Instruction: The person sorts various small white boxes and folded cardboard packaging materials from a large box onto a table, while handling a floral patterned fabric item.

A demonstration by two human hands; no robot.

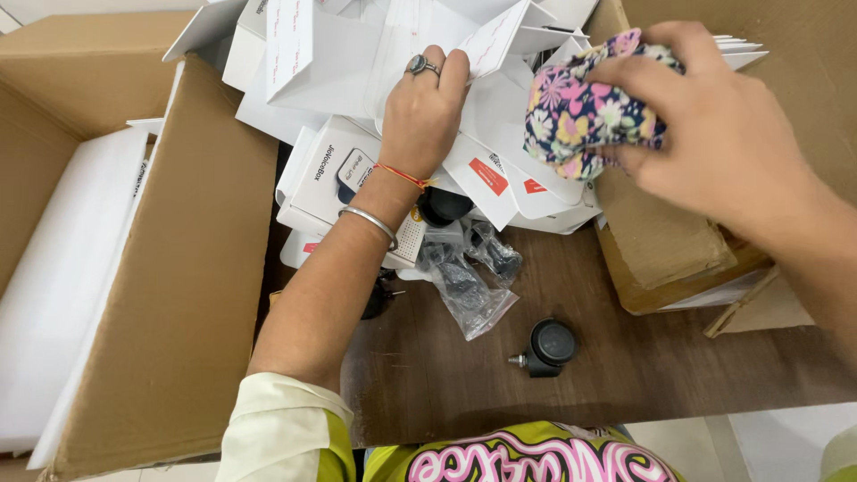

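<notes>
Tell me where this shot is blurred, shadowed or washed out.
Head view: the right hand gripping the floral cloth is slightly motion-blurred; the white boxes under the left hand look bright; soft shadow beneath the pile; the black caster wheel is sharp.

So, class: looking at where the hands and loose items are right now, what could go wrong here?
1. The left hand presses on a loose heap of white boxes; the heap might slide.
2. The black caster wheel lies near the table's front edge and could roll off.
3. The right hand, gripping a floral cloth, may knock neighbouring boxes.
</notes>
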